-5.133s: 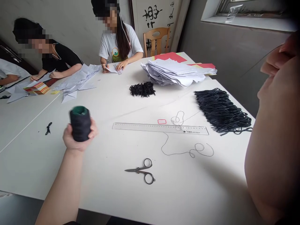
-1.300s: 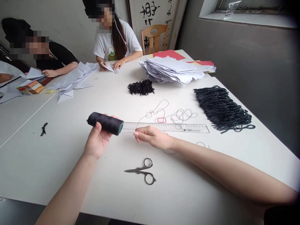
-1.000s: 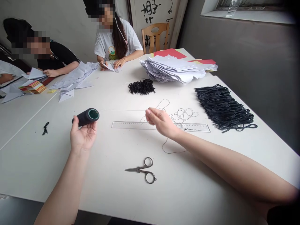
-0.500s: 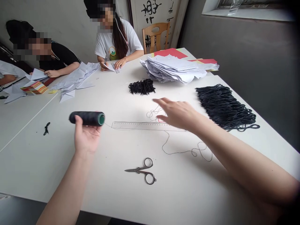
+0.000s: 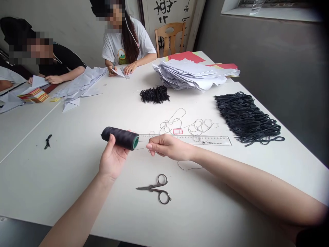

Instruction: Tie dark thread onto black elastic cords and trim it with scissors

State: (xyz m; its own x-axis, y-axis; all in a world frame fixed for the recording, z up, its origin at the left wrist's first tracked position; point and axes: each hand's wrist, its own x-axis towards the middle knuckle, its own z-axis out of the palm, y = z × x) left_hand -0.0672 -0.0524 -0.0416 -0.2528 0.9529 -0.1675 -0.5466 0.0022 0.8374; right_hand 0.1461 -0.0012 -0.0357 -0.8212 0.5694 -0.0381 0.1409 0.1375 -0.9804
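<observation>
My left hand (image 5: 114,156) is closed round a spool of black thread (image 5: 119,138), its green core end facing right. A strand runs from the spool to my right hand (image 5: 167,145), whose thumb and forefinger pinch it just to the right. Under and behind my right hand lies a clear ruler (image 5: 218,140), partly covered by the hand. Loose loops of thread (image 5: 203,126) are spread over and behind the ruler. Nearer to me, a pair of metal scissors (image 5: 154,188) lies with its blades pointing left.
Bundled black cords (image 5: 246,118) lie at right, with a smaller black bundle (image 5: 155,94) near a stack of white papers (image 5: 190,73). A short black cord (image 5: 48,141) rests at left. Two people sit across the table (image 5: 64,178), handling paper; another person's arm shows far left.
My left hand has brought the spool rightward and slightly down. My right hand has come down and left from above the ruler, its spread fingers now pinched on the thread.
</observation>
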